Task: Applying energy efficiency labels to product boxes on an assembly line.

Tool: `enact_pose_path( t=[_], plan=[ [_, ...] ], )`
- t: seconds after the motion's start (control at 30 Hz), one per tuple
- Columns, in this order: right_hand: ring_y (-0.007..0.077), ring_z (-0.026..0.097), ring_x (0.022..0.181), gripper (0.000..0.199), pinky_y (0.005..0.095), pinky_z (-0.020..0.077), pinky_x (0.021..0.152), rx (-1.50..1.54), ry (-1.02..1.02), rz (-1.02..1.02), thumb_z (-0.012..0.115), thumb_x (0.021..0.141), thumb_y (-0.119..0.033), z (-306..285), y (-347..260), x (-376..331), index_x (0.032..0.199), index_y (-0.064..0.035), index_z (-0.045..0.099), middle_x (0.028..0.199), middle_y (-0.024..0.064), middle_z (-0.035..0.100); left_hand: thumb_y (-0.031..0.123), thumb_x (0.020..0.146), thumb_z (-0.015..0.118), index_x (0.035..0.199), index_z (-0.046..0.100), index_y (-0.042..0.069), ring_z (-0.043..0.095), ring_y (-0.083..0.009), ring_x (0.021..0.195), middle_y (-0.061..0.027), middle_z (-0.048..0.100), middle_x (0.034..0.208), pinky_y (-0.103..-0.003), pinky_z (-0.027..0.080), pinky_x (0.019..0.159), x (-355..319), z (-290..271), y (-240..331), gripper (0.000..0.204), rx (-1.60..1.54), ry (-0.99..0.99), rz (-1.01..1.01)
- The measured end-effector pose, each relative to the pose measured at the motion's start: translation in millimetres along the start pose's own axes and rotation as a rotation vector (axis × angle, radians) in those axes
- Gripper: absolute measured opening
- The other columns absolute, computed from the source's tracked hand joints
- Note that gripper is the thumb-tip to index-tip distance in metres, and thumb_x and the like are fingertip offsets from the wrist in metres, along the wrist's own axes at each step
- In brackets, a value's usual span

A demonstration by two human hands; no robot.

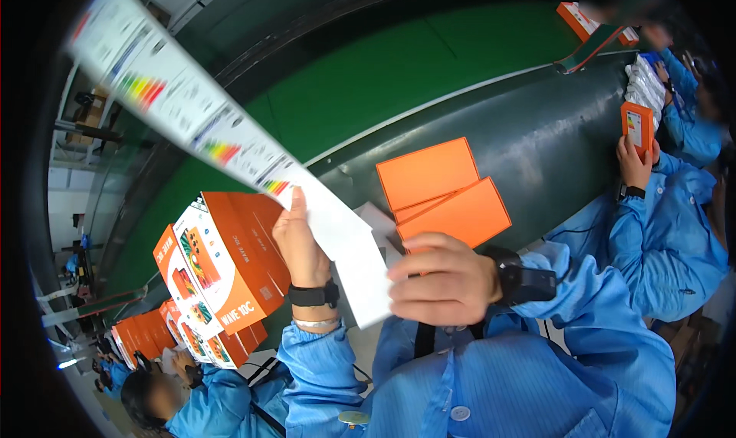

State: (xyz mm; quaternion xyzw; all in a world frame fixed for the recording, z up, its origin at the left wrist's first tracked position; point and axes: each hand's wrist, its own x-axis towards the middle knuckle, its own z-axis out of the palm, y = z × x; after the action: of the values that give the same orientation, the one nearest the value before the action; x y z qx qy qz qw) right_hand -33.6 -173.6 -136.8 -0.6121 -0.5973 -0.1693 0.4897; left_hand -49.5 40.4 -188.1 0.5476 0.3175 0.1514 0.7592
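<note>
- Presently I record the left hand (295, 235) raised above the near edge of the counter (552, 146), its fingers clamped on a long white label strip (230, 131), the thumb laid across its face.
- Label strip: held in the air, slanting from over the counter's far left down toward its near edge; rating bars in green, yellow and red on the farther length, plain white on the nearer.
- Right hand (445, 281): at the strip's near end, slightly blurred. I cannot tell whether its fingers pinch the strip or only touch it.
- Two orange boxes (429, 173) lie by the counter's near edge, just beyond the right hand, one askew against the other.
- Orange-and-white cartons (222, 261) stand stacked to the left of the left hand.
- Past the counter's far edge I observe a green belt (383, 85).
- Farther right along the near edge, a co-worker (667, 246) in blue holds a small labelled box (638, 129), also orange.
</note>
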Motion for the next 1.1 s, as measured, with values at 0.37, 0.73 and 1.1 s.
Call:
enact_pose_path(
  t=[0.37,0.73,1.1],
  plan=[
    [0.0229,0.052,0.079,0.022,0.0346,0.0414,0.073,-0.046,-0.132,0.583,0.062,0.071,-0.009,-28,-5,-67,0.093,-0.0122,0.058,0.083,0.0032,0.052,0.031,0.074,0.062,0.116,0.047,0.001,0.031,-0.0347,0.125,-0.0189,0.034,0.133,-0.044,0.021,0.104,-99,-5,-16,0.054,0.887,-0.405,0.727],
    [0.0213,0.059,0.083,0.045,0.0314,0.0467,0.074,0.466,-0.186,1.149,0.068,0.074,-0.012,-25,-11,-99,0.116,-0.0075,0.051,0.09,0.0073,0.06,0.003,0.074,0.068,0.079,0.061,0.0,0.051,-0.025,0.102,-0.0122,0.054,0.104,-0.035,0.04,0.087,-148,3,-65,0.008,0.355,-0.417,0.19],
    [0.0037,0.05,0.057,0.013,0.0205,0.0379,0.049,0.133,-0.213,1.33,0.063,0.081,-0.012,-38,41,-113,0.086,0.0001,0.061,0.063,0.0026,0.056,0.006,0.079,0.063,0.137,0.024,0.001,0.034,-0.0267,0.124,-0.0148,0.03,0.138,-0.04,0.029,0.101,-128,2,-117,0.07,0.377,-0.197,-0.17]
  ],
)
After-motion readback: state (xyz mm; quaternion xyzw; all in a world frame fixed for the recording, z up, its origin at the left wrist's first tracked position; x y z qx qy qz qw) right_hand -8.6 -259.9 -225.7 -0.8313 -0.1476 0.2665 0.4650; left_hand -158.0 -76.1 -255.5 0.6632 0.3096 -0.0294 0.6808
